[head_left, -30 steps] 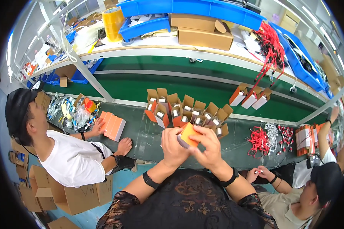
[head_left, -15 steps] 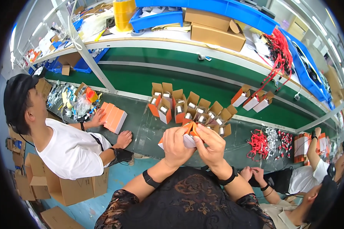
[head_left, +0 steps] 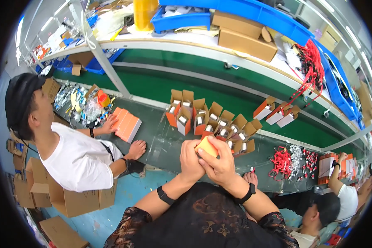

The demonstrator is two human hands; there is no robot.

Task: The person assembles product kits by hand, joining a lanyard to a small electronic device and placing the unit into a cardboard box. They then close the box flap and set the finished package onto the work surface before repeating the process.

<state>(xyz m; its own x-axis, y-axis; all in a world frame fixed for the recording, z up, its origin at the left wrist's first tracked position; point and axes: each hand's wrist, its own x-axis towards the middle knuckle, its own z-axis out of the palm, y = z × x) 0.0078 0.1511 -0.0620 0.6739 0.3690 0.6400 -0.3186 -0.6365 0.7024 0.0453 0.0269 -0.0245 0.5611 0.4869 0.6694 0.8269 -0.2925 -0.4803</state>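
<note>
In front of my chest a small orange box (head_left: 208,146) is held between both hands, its flat orange end facing up. My left hand (head_left: 191,159) wraps around its left side. My right hand (head_left: 220,160) closes on it from the right, fingers across the near side. Most of the box is hidden by my fingers. Just beyond my hands stand several open orange-and-white boxes (head_left: 184,123) with brown flaps raised and white cylindrical items (head_left: 200,120) inside.
Three more open boxes (head_left: 273,117) stand farther right, near red cords (head_left: 281,163) and clear bagged parts (head_left: 294,156). At left, a co-worker (head_left: 76,155) touches a row of orange boxes (head_left: 126,125). Other people sit at right. A shelf (head_left: 186,43) runs overhead.
The box in my hands has gone from raised orange flaps to a flat orange end, and my hands have drawn closer together. The nearest person at right has leaned lower.
</note>
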